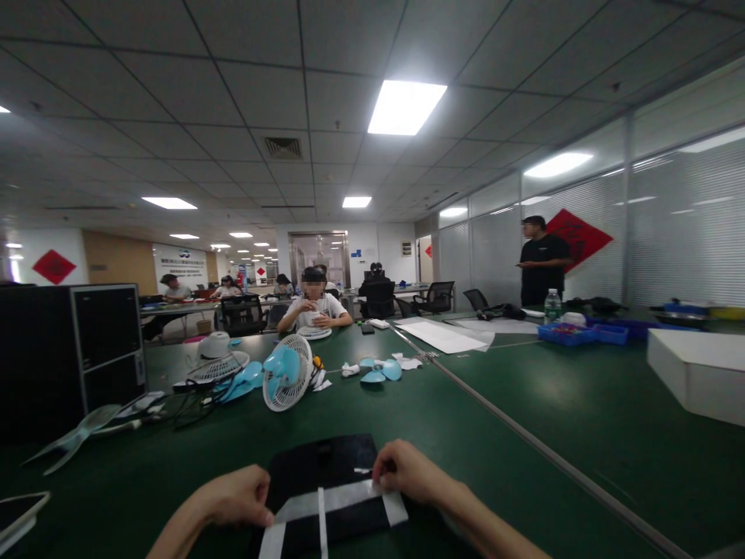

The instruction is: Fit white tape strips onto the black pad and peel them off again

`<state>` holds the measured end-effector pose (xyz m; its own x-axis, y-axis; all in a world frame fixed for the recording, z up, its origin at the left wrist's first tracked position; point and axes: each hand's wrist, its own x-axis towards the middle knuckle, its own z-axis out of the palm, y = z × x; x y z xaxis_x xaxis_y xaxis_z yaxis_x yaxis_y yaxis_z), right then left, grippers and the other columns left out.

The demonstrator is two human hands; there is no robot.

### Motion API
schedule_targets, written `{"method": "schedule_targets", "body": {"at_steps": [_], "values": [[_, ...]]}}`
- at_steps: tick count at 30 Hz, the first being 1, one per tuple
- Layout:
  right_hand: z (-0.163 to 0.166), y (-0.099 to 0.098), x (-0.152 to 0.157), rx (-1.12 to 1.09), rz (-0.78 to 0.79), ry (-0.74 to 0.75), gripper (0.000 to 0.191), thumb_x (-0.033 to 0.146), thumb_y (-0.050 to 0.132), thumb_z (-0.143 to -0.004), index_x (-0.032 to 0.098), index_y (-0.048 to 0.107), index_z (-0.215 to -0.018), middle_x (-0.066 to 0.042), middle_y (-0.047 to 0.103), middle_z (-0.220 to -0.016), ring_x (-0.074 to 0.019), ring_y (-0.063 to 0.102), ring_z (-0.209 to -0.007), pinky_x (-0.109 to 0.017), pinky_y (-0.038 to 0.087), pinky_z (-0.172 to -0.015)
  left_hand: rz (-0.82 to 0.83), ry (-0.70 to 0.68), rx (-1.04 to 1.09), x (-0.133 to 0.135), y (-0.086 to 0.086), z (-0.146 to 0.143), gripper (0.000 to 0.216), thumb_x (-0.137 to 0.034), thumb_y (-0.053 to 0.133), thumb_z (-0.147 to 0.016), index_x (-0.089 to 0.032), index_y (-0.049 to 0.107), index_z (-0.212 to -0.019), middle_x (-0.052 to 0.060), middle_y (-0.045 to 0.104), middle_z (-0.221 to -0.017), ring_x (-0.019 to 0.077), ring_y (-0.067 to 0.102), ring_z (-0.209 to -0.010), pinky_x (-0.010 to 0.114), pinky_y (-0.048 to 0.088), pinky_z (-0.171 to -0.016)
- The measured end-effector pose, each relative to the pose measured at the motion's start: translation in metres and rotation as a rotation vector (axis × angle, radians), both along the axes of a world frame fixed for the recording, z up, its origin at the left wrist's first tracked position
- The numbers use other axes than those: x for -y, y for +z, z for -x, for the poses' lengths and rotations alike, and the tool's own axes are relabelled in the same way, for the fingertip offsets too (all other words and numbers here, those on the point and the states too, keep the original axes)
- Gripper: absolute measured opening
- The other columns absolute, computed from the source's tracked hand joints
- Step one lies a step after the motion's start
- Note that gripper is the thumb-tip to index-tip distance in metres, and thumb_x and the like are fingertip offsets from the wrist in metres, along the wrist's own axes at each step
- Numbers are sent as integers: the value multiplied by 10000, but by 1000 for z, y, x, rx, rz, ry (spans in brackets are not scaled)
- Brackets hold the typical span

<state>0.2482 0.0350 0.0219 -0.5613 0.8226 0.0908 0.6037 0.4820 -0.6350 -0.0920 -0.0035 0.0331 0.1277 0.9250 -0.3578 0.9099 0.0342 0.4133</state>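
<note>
A flat black item [326,466] crossed by white strips [337,501] lies on the green table [466,435] right in front of me. My left hand [236,497] is closed at the item's left edge, fingertips pinching the end of a white strip. My right hand [407,471] is closed at the item's right side, pinching the white strip there. Both forearms come in from the bottom edge.
Small blue-and-white fans [286,373], loose blue blades [378,370] and cables lie mid-table. A black computer case [70,353] stands at the left, a white box [698,373] at the right. A person [314,307] sits opposite; another person [541,260] stands far right. A phone [17,512] lies bottom left.
</note>
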Motion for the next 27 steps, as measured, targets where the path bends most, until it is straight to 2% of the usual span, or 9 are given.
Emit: {"method": "schedule_targets", "body": {"at_steps": [3,6,8,10,13,16,19,23,27], "values": [[1,1,-5,-23,-79,-94,221,115,534,-717,151,732,-809,-22,701,-769,-131,605,-701,-189,419,-610,-9,3,66,-3,-2,9,211,-333,605,-588,-194,543,-734,-22,596,-688,162,559,-658,240,364,-546],[4,0,-13,-29,-143,-135,216,121,542,-723,154,719,-842,-28,699,-803,-136,609,-723,-199,427,-633,-127,81,43,-13,-9,28,147,-318,557,-654,-190,531,-723,2,628,-713,172,585,-692,242,385,-568],[11,-1,-18,6,-180,-122,225,126,557,-720,161,712,-880,-31,692,-836,-141,608,-741,-206,433,-648,-252,205,-79,-23,-16,46,111,-287,525,-708,-186,539,-755,42,665,-840,191,606,-794,255,406,-626],[21,0,-20,59,-229,-92,258,134,574,-715,170,706,-934,-39,682,-890,-150,608,-779,-213,440,-675,-287,314,-171,-32,-24,65,117,-268,482,-771,-182,554,-807,81,672,-941,203,620,-839,272,415,-649],[43,8,-20,127,-321,-3,314,155,584,-723,187,689,-1018,-53,664,-976,-169,604,-864,-233,445,-757,-332,402,-207,-41,-34,88,158,-270,426,-837,-180,556,-836,100,679,-941,203,638,-840,274,423,-662],[67,16,-22,161,-394,92,349,186,581,-743,194,667,-1081,-66,657,-1040,-195,597,-948,-266,440,-839,-337,422,-199,-45,-40,99,191,-281,394,-867,-178,554,-855,114,679,-955,214,646,-837,285,433,-656],[87,17,-29,226,-410,140,359,218,592,-752,189,663,-1103,-77,673,-1057,-213,603,-971,-284,451,-849,-321,421,-180,-47,-44,103,200,-280,381,-873,-179,552,-845,114,684,-947,215,649,-838,283,438,-656],[103,10,-39,330,-411,115,302,260,626,-749,182,704,-1030,-95,700,-1011,-247,614,-964,-304,473,-800,-327,408,-168,-53,-53,108,195,-298,386,-861,-190,546,-832,98,690,-928,215,652,-825,282,440,-654],[105,7,-41,322,-430,90,270,292,664,-727,188,724,-969,-80,713,-968,-244,623,-932,-287,464,-779,-328,382,-176,-58,-60,113,180,-307,397,-850,-194,534,-820,97,687,-925,220,651,-827,296,446,-664]]}}
